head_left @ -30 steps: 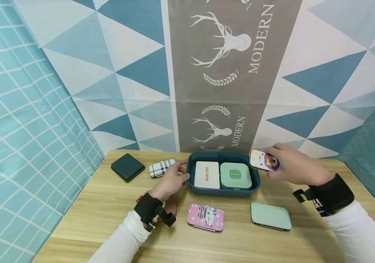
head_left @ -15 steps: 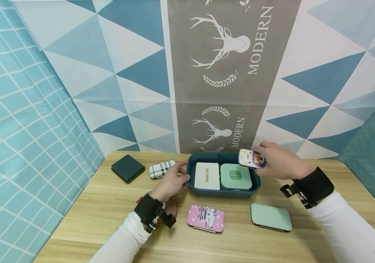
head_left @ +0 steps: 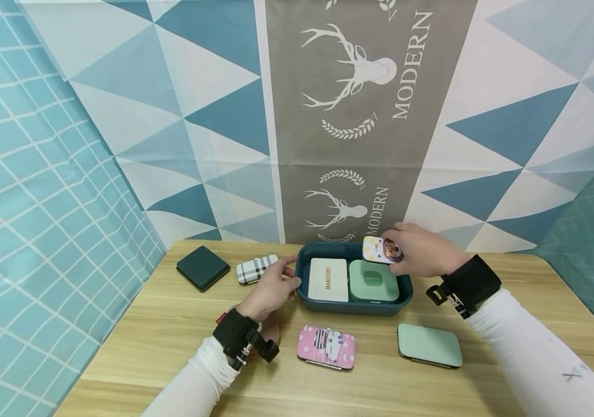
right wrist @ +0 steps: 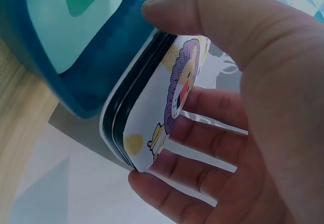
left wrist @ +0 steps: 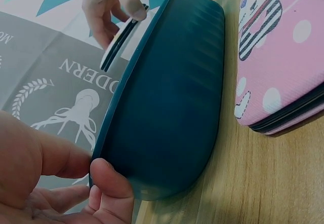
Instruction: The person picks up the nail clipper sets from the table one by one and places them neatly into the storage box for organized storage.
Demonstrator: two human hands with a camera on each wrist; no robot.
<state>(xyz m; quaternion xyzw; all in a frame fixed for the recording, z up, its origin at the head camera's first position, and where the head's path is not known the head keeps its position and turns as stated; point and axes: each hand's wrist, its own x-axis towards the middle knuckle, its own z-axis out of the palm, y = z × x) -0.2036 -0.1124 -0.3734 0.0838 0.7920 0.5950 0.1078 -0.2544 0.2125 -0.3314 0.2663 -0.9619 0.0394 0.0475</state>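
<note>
My right hand grips a small flat case with a lion print, holding it above the back right part of a dark blue bin. In the right wrist view, thumb and fingers clasp the lion case by its edges. At the bin's left end, my left hand pinches the rim between thumb and fingers, as the left wrist view shows. Inside the bin, a white case marked MANICURE lies on the left. Beside it is a mint green case.
A dark green square case and a plaid case lie left of the bin. In front are a pink cat-print case and a pale green case. A pinkish thing is partly hidden under my left wrist.
My right hand has carried the lion-print case leftward, from the bin's right end to above its back right part. The left hand stays on the rim.
</note>
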